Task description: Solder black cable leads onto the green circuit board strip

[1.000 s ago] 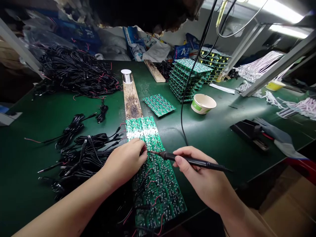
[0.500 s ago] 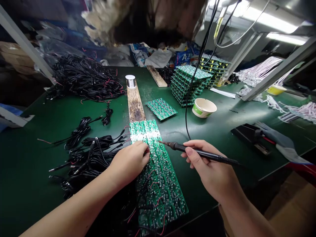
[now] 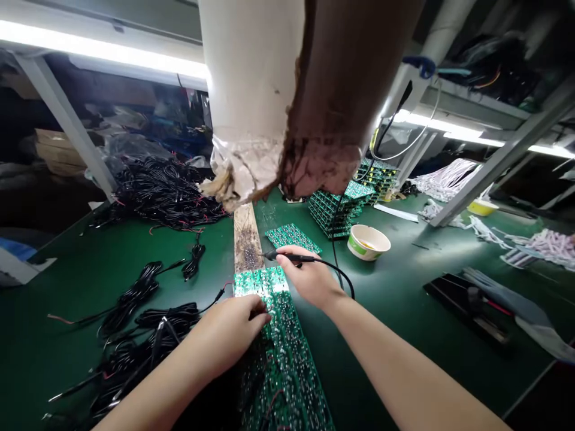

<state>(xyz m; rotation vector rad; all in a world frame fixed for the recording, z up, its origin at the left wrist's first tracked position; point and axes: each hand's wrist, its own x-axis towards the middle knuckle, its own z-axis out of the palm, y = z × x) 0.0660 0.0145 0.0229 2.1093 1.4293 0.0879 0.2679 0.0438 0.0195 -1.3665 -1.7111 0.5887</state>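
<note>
My right hand (image 3: 308, 278) is closed round a black soldering iron (image 3: 290, 257), stretched forward with the tip over the scorched wooden strip (image 3: 245, 239). My left hand (image 3: 231, 338) rests with fingers curled on the long green circuit board panel (image 3: 287, 353) in front of me; whether it pinches a wire I cannot make out. Black cables with red leads (image 3: 148, 335) lie against the panel's left side.
A stained duct end (image 3: 287, 96) hangs overhead at centre. Behind are stacks of green boards (image 3: 336, 209), a single board (image 3: 291, 236), a paper bowl (image 3: 368, 241) and a heap of black cables (image 3: 166, 191). A black iron stand (image 3: 467, 305) and grey glove (image 3: 507, 299) lie right.
My right hand has carried the soldering iron forward from the panel to the wooden strip. My head has tilted up, bringing the duct into view. My left hand stays on the panel.
</note>
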